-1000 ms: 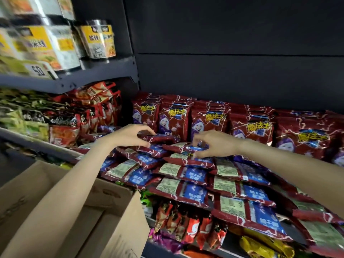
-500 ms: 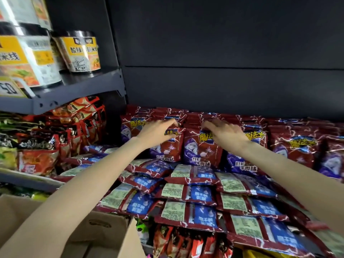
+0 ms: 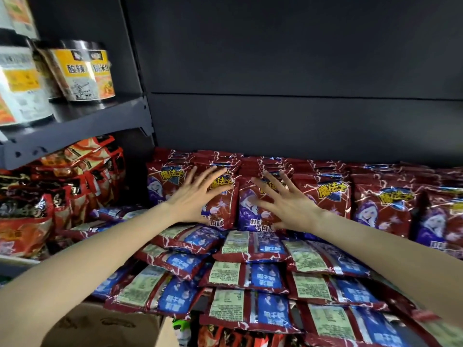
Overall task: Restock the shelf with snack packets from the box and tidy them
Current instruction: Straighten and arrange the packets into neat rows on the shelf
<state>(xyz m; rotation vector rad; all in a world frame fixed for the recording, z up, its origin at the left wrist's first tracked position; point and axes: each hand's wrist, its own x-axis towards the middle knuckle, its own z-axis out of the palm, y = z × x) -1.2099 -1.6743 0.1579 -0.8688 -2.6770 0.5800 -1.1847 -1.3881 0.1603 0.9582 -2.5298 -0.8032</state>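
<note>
**Both hands flat on the standing packets**

Both hands are spread wide and hold nothing. I see my left hand point(image 3: 194, 196) pressing one standing red packet point(image 3: 220, 196), and my right hand point(image 3: 288, 204) pressing the packet next to it point(image 3: 253, 209). The packets stand tall in a row, straight ahead of my palms, at the back of the shelf point(image 3: 140, 113). Each hand is as near as the other. I think the next push goes straight back. More packets lie flat point(image 3: 248, 274) in front, under my arms, with their long sides going left to right. The box point(image 3: 107, 326) sits low by my left arm. Behind the row is a dark wall point(image 3: 300, 71). Yellow tubs point(image 3: 82, 71) sit up on the left.
</note>
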